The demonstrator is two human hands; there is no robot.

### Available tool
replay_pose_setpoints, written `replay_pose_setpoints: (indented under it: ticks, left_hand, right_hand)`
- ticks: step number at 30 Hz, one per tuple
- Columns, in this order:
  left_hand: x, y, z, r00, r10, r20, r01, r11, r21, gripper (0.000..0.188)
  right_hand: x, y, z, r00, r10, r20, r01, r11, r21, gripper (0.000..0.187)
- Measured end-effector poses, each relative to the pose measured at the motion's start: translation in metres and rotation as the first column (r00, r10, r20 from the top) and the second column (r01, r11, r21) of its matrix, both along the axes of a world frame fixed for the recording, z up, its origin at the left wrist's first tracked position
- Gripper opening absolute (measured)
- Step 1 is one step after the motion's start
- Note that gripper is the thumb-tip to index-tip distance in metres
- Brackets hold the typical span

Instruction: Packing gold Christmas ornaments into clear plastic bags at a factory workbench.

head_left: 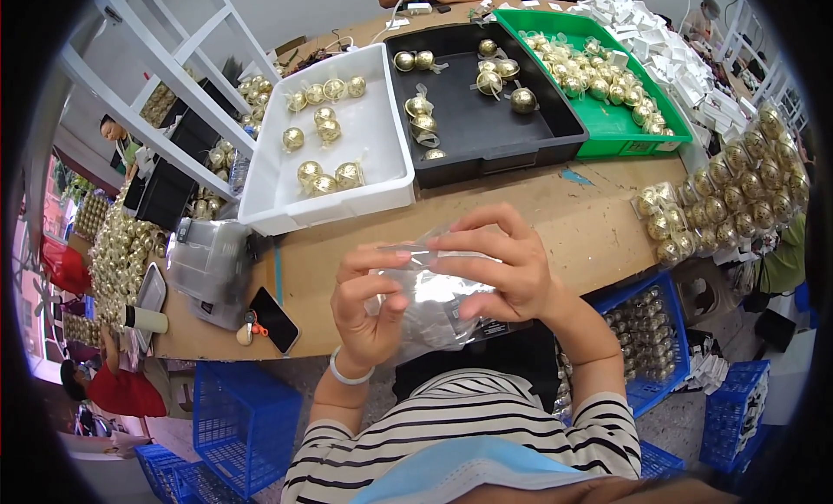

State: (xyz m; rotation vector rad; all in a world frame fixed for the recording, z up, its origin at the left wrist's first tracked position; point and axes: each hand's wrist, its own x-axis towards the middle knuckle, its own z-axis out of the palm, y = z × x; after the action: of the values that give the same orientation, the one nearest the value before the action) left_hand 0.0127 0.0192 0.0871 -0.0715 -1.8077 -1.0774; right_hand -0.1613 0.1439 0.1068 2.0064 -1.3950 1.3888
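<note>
Both of your hands are closed on one clear plastic bag (434,300), held above the table edge in front of your chest. Your left hand (369,309) pinches its left side, thumb in front; your right hand (503,265) grips the top edge with fingers curled over. Judge it light, limp and slick, so take it by the edges rather than the crinkly middle. Beyond your left hand sits a white tray (334,144) of gold balls, with a phone (274,320) just left of that wrist. Past your right hand lie a black tray (486,122) and a green tray (607,113) on the worn wooden table (599,217). Blue crates (243,421) crowd the floor.
</note>
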Motion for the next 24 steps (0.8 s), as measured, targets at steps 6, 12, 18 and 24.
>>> replay_pose_setpoints:
  ticks: [6, 12, 18, 24]
  left_hand:
    - [0.006, -0.003, 0.002, 0.998, 0.03, 0.046, -0.022, 0.987, -0.158, 0.031]
    - [0.003, -0.006, 0.011, 0.992, 0.106, 0.068, -0.092, 0.978, -0.187, 0.041]
    - [0.004, -0.003, 0.024, 0.971, 0.153, 0.182, -0.124, 0.979, -0.159, 0.022]
    - [0.015, -0.011, 0.035, 0.947, -0.132, 0.294, 0.15, 0.988, -0.041, 0.017]
  right_hand:
    - [-0.011, 0.0, 0.002, 0.979, 0.117, -0.165, -0.117, 0.993, 0.01, 0.054]
    - [0.007, 0.007, 0.02, 0.871, 0.14, 0.47, -0.26, 0.944, 0.201, 0.029]
    - [-0.01, 0.008, 0.032, 0.749, 0.198, 0.633, -0.565, 0.69, 0.453, 0.015]
    - [-0.015, 0.009, 0.06, 0.796, 0.387, 0.465, -0.6, 0.601, 0.528, 0.014]
